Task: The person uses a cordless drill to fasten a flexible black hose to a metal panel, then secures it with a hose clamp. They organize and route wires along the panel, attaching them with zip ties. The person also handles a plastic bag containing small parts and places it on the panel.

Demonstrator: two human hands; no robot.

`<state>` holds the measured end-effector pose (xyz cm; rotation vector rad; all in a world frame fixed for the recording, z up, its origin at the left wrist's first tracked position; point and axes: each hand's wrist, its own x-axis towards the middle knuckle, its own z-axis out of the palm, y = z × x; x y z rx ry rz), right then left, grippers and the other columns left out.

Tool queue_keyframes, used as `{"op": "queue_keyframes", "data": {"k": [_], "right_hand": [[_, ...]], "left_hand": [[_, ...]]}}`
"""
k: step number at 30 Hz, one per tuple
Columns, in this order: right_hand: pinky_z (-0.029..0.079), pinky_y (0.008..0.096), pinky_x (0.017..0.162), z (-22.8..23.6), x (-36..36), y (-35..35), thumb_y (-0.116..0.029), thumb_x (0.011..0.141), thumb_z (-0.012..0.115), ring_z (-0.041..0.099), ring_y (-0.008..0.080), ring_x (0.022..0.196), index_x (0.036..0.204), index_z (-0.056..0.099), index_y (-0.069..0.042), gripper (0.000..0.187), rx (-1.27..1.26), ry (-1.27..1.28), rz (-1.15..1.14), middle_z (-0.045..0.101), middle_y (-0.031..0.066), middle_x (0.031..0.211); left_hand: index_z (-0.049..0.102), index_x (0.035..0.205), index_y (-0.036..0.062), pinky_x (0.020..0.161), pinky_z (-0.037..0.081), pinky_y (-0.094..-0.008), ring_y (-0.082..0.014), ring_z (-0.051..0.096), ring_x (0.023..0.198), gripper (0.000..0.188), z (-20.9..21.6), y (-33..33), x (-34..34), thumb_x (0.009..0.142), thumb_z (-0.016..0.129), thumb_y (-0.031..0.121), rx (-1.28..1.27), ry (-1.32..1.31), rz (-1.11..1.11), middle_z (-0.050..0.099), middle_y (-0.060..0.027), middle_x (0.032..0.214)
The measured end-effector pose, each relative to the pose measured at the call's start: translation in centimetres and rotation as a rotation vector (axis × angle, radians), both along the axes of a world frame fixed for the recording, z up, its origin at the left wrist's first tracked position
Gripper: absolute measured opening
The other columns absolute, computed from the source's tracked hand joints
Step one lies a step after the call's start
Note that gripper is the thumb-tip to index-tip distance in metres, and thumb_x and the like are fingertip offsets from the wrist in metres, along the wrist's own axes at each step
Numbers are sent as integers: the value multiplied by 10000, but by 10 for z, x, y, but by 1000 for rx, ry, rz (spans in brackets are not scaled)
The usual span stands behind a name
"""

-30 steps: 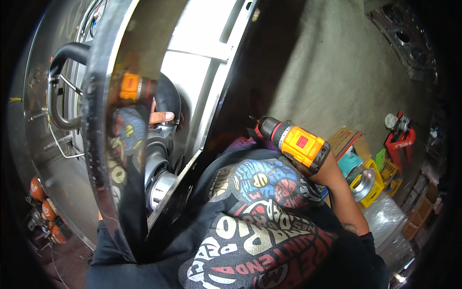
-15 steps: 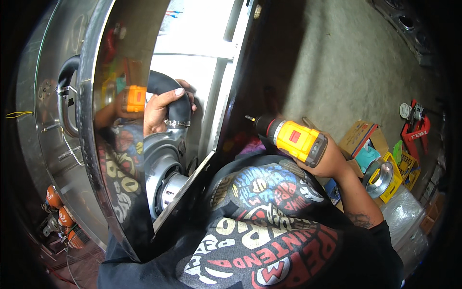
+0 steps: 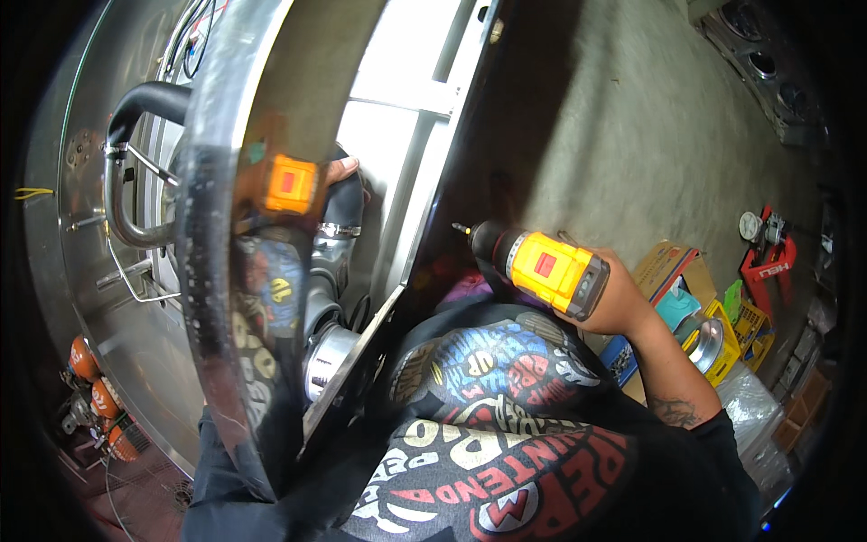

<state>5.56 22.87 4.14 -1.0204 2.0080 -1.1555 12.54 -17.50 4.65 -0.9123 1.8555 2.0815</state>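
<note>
One cordless drill [image 3: 542, 269], yellow and black, sits just right of the frame's centre, above the person's printed black shirt [image 3: 488, 452]. The right hand [image 3: 619, 303] is clenched round its handle, so that grip is firm and full. The drill looks fairly heavy and rigid, weighted toward the battery end, with a hard plastic shell that should not slip in a closed palm; the handle is the sensible place to hold it, as it is held now. Its long axis runs from lower right to upper left, and the short bit [image 3: 461, 228] points up and left toward the dark edge of the metal frame [image 3: 424, 235].

Further in, at left of centre, the left hand [image 3: 341, 168] reaches behind a polished curved steel panel [image 3: 212, 271]; only fingertips show against a black rubber hose [image 3: 348, 203], and I cannot tell whether that grip is closed on it. A metal clamp band [image 3: 336, 230] rings the hose below, which looks soft and bendable.

Far right on the floor lie a yellow crate [image 3: 722, 339], cardboard box [image 3: 664, 266] and a red gauge set [image 3: 768, 253].
</note>
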Motion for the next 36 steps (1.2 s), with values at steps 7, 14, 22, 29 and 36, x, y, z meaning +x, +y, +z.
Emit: {"op": "queue_keyframes", "data": {"k": [7, 14, 22, 29, 36], "right_hand": [[560, 423, 889, 3, -20, -21, -224, 747, 855, 720, 329, 995, 1156, 716, -74, 457, -68, 147, 187, 750, 120, 1091], [541, 392, 929, 14, -17, -78, -231, 819, 800, 676, 275, 1059, 1190, 672, -49, 433, -71, -617, 120, 679, 161, 1187], [569, 347, 900, 36, -43, -85, -182, 798, 825, 712, 261, 1042, 1254, 659, -31, 508, 118, 173, 413, 710, 134, 1181], [594, 316, 869, 54, -56, -109, -147, 766, 856, 741, 257, 1025, 1296, 653, -19, 581, 151, 219, 511, 734, 117, 1171], [610, 336, 821, 88, -71, -139, -134, 760, 851, 748, 286, 972, 1272, 659, -7, 561, 9, 391, 612, 733, 136, 1147]], "left_hand": [[707, 1013, 7, 666, 558, -317, -180, 684, 733, 266, -15, 17, -17, 941, 726, 262, 99, -23, 77, 718, -73, 861], [547, 1269, 16, 910, 581, -416, -253, 697, 1047, 470, -1, -1, -28, 949, 733, 305, 226, 213, 281, 707, -160, 1121], [587, 1125, 50, 886, 582, -433, -268, 693, 934, 298, -11, 1, -45, 902, 725, 192, 500, 471, 470, 678, -105, 953], [589, 1145, 38, 938, 560, -415, -244, 675, 984, 282, -23, 3, -44, 949, 689, 215, 553, 538, 457, 682, -111, 1010], [412, 1461, 53, 896, 609, -378, -278, 695, 1107, 631, -36, 34, -10, 1031, 597, 477, 621, 279, 103, 664, -198, 1181]]}}
